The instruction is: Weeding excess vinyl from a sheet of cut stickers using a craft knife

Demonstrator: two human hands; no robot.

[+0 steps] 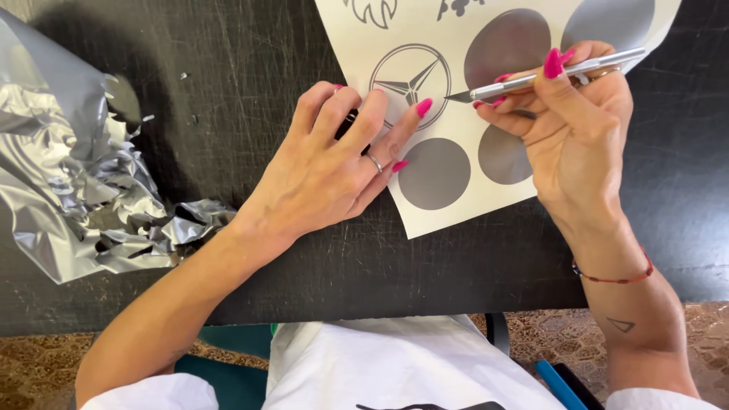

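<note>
Black, scratched tabletop [250, 61] seen from above, near edge running across the lower part of the view, patterned floor [30, 372] beyond it. White sticker sheet [456, 205] lying flat at upper centre, lower left corner pointing toward the near edge, right and top margins running out of view. Grey round stickers [434, 173] printed across the sheet; one ring with a three-pointed star [410, 76] near the sheet's left edge.

Left hand [334, 171] palm down, straddling the left edge of the sheet: fingers [406, 121] spread and pressed flat, tips on the star ring and the paper below it, heel of the hand on bare tabletop. Small dark object partly hidden under the fingers, kind not discernible.

Right hand [577, 129] resting on the sheet's right part, fingers pinched together around a slim silver craft knife [547, 76] held nearly level, blade tip at the right rim of the star ring.

Crumpled silver foil scrap [68, 190] at far left on the tabletop, well apart from both hands. Bare black surface open between foil and left hand, below the sheet toward the near edge, and right of the right wrist. Red cord bracelet [615, 277] on the right wrist. White shirt [395, 364] at bottom centre.
</note>
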